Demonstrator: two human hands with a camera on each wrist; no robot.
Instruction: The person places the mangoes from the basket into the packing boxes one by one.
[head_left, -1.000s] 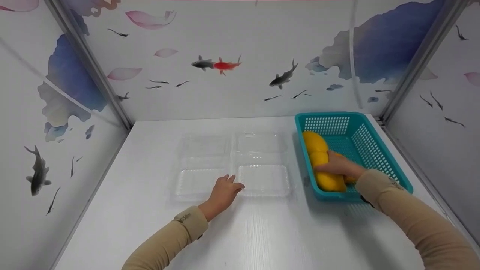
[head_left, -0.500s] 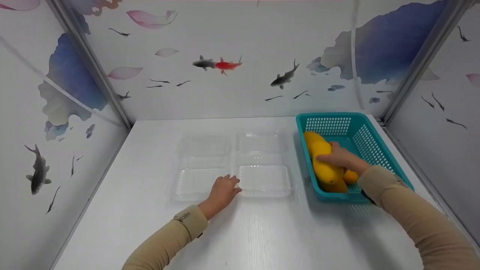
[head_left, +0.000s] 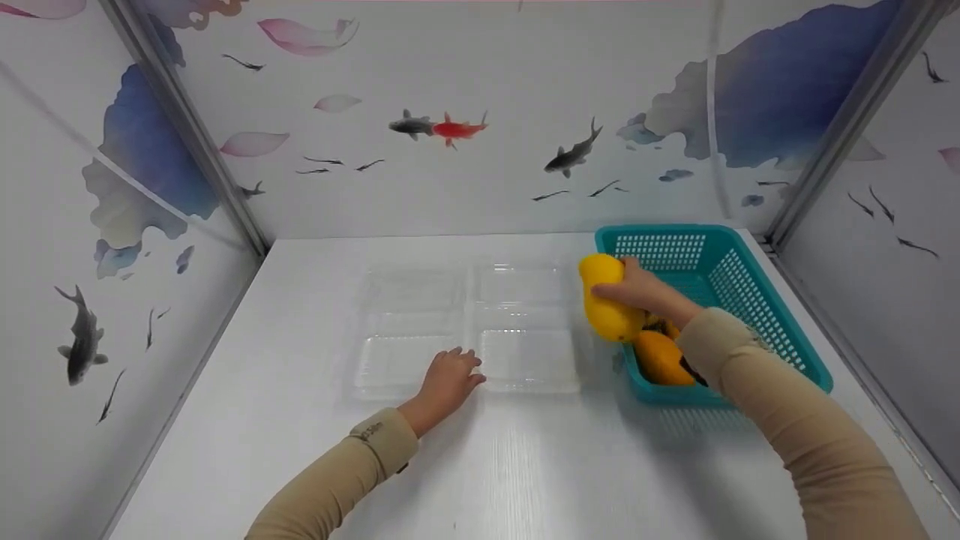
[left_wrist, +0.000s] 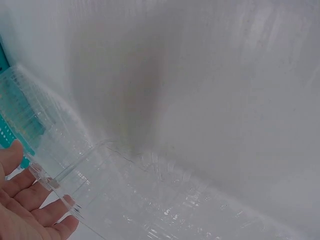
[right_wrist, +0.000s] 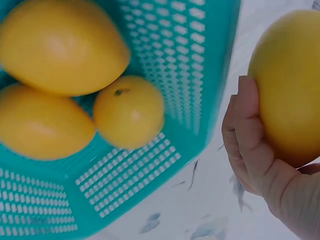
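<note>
Gripping yellow fruit [head_left: 611,319], right fingers [right_wrist: 250,135] hover near a basket [head_left: 667,229].

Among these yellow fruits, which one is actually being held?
The yellow fruit in the right hand, overlapping the left rim of the teal basket in the head view. The other yellow fruits lie inside the basket, with no hand around them.

White tabletop [head_left: 510,472], glossy towards the bottom of the frame. Clear four-section plastic packaging [head_left: 529,360] lies mid-frame; teal perforated basket [head_left: 667,247] stands nearby, right of centre.
</note>
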